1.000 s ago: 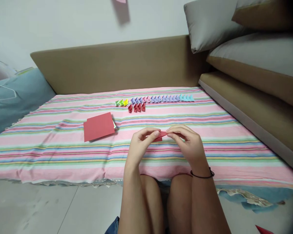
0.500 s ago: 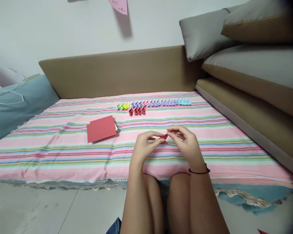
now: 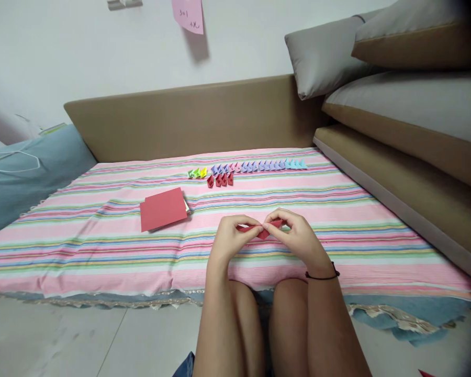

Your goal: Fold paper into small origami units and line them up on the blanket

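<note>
Between my two hands is a piece of folded red paper (image 3: pixel 264 234), held just above the striped cloth. My left hand (image 3: pixel 237 233) pinches it from the left, thumb against fingers. From the other side my right hand (image 3: pixel 288 229), with a dark band on its wrist, pinches it too; the thumb tips meet near the paper's middle. Fingers cover much of the paper, so its full shape is hidden. Beyond my hands stand several small dark red folded paper pieces (image 3: pixel 224 180) in a short row.
A stack of red paper sheets (image 3: pixel 164 209) lies to the left on the striped cloth (image 3: pixel 113 251). Behind the red pieces runs a row of purple, pink and blue folded papers (image 3: pixel 255 166), with green and yellow ones (image 3: pixel 197 173) at its left. Grey-brown cushions (image 3: pixel 400 120) pile up at right.
My right hand has come slightly down and left, and the thumbs now meet. The red paper has turned, showing its folded part spread sideways between my hands.
</note>
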`<move>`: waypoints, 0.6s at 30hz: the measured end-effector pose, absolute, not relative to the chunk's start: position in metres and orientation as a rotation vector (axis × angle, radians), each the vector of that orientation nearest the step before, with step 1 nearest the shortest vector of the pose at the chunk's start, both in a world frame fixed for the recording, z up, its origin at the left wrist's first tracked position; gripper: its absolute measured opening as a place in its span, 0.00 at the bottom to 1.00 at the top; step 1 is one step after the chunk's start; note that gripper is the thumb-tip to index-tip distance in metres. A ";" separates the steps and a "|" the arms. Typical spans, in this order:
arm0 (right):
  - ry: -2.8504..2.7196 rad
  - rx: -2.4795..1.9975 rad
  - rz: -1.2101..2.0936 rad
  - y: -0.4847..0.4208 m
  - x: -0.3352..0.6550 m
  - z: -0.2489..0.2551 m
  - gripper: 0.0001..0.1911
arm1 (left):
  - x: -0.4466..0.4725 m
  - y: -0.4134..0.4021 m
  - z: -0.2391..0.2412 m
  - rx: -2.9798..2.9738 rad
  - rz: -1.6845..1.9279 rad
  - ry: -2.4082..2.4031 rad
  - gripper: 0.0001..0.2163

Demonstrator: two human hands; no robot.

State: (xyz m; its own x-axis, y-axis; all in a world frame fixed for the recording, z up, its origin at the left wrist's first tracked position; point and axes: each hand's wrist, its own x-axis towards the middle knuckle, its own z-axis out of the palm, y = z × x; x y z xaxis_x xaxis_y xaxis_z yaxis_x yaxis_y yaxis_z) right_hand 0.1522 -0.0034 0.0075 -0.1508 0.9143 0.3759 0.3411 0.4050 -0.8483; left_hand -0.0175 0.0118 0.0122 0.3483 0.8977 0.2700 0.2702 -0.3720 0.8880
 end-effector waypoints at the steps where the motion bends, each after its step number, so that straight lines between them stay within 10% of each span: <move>1: -1.696 -1.110 0.784 -0.003 0.152 0.007 0.03 | -0.018 0.011 0.013 1.848 1.007 1.023 0.07; 18: -1.523 -1.110 0.836 -0.006 0.172 0.004 0.08 | -0.024 0.011 0.014 1.869 1.027 1.107 0.05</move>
State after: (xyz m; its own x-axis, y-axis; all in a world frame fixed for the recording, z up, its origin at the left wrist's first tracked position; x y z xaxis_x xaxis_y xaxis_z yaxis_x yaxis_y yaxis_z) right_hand 0.1725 -0.0055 0.0037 -0.0447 0.9429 0.3299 0.2273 0.3312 -0.9158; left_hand -0.0240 0.0112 0.0145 0.3131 0.9111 0.2682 0.3353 -0.3703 0.8663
